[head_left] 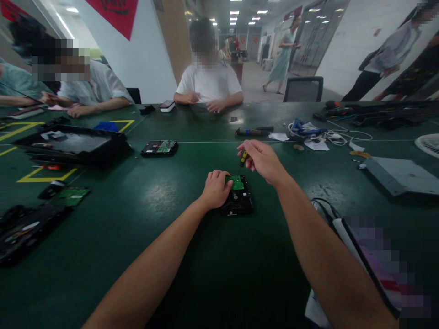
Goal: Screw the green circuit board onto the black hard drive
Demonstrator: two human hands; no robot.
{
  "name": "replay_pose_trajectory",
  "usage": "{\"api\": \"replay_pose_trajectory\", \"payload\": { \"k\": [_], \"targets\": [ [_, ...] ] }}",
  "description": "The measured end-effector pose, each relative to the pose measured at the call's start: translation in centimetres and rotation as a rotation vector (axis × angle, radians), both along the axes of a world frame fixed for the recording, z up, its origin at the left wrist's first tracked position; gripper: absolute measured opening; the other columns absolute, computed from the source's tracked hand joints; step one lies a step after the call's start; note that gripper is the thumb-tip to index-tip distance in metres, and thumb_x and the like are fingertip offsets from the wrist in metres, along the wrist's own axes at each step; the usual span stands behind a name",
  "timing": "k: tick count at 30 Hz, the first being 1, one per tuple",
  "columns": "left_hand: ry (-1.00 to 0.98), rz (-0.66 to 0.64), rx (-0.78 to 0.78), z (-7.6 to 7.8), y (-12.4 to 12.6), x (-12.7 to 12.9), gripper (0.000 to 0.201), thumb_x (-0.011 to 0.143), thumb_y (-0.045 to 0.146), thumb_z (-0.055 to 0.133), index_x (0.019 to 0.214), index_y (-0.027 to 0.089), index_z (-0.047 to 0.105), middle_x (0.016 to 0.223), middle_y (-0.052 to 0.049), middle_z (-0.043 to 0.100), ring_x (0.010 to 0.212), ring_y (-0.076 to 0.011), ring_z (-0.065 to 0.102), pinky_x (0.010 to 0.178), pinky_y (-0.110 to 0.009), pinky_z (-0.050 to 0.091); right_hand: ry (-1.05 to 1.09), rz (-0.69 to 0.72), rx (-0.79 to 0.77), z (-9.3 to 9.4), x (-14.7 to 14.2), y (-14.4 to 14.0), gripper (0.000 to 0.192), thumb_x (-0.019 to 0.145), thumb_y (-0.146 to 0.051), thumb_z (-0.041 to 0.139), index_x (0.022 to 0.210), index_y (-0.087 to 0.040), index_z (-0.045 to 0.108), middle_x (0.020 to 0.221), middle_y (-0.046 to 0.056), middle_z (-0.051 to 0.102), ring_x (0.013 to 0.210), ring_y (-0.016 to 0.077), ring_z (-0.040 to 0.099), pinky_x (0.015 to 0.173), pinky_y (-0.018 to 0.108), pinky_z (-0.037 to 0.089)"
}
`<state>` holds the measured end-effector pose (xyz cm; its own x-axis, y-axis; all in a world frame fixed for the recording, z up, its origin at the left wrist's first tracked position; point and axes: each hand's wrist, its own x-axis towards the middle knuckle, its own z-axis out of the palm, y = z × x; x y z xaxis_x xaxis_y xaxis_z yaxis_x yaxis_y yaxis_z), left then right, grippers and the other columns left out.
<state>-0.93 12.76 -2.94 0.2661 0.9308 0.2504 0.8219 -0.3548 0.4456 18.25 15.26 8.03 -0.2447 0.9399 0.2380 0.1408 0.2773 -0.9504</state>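
Note:
A black hard drive [242, 201] with a green circuit board [237, 183] on its upper side lies on the dark green table in front of me. My left hand [216, 188] grips its left edge, with the thumb resting by the board. In my right hand [259, 160] is a yellow and black screwdriver [243, 157], held upright in closed fingers. Its thin shaft points down at the far part of the board; I cannot make out whether the tip sits in a screw. Farther off to the left lies a second hard drive [159, 148], board side up.
At left are a black tray-like casing [75, 141] and black parts with a green board [73, 195]. To the right stand a grey metal box [403, 178], a bundle of cables [305, 129] and a tablet-like device [366, 260]. People sit across the table.

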Motion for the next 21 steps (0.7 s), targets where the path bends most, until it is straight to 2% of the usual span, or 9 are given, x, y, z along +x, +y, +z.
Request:
{"api": "replay_pose_trajectory", "payload": {
  "k": [5,11,13,16,21],
  "targets": [
    [-0.004,0.003,-0.007,0.08,-0.03,0.09,0.037,0.102,0.038,0.049,0.133,0.019,0.058,0.127,-0.014,0.058,0.124,-0.0319,0.049,0.109,-0.049,0.042,-0.010,0.036,-0.011,0.13,-0.15,-0.12,0.027,0.101,-0.046,0.054,0.108,-0.025,0.069,0.079,0.001,0.062,0.061,0.0132,0.056,0.050,0.028,0.040],
    [-0.010,0.005,-0.022,0.39,-0.09,0.08,0.037,0.101,0.037,0.050,0.133,0.020,0.058,0.127,-0.013,0.058,0.124,-0.0322,0.048,0.109,-0.049,0.042,-0.035,-0.107,0.028,-0.37,0.08,0.38,0.023,0.090,-0.045,0.070,0.088,-0.023,0.062,0.075,0.001,0.063,0.061,0.0132,0.055,0.052,0.028,0.041],
    [-0.011,0.003,-0.022,0.40,-0.10,0.05,0.037,0.101,0.037,0.050,0.133,0.019,0.058,0.127,-0.014,0.058,0.124,-0.0327,0.048,0.109,-0.049,0.042,-0.047,-0.129,0.012,-0.51,0.18,0.52,0.022,0.090,-0.043,0.068,0.086,-0.023,0.061,0.078,0.002,0.066,0.058,0.0125,0.055,0.049,0.028,0.039],
    [-0.011,-0.005,-0.016,0.38,-0.10,0.03,0.038,0.102,0.037,0.049,0.133,0.018,0.058,0.127,-0.015,0.058,0.124,-0.0328,0.048,0.110,-0.049,0.042,-0.039,-0.090,-0.002,-0.48,0.24,0.51,0.019,0.096,-0.041,0.059,0.091,-0.023,0.063,0.090,0.005,0.072,0.052,0.0104,0.053,0.045,0.028,0.035],
    [-0.004,-0.003,-0.013,0.34,-0.07,0.03,0.037,0.102,0.037,0.049,0.134,0.019,0.058,0.127,-0.014,0.057,0.124,-0.0317,0.049,0.110,-0.048,0.041,-0.029,-0.005,0.007,-0.19,0.09,0.17,0.033,0.102,-0.051,0.050,0.105,-0.023,0.068,0.098,0.006,0.072,0.055,0.0103,0.057,0.046,0.027,0.037]
  ]
}}
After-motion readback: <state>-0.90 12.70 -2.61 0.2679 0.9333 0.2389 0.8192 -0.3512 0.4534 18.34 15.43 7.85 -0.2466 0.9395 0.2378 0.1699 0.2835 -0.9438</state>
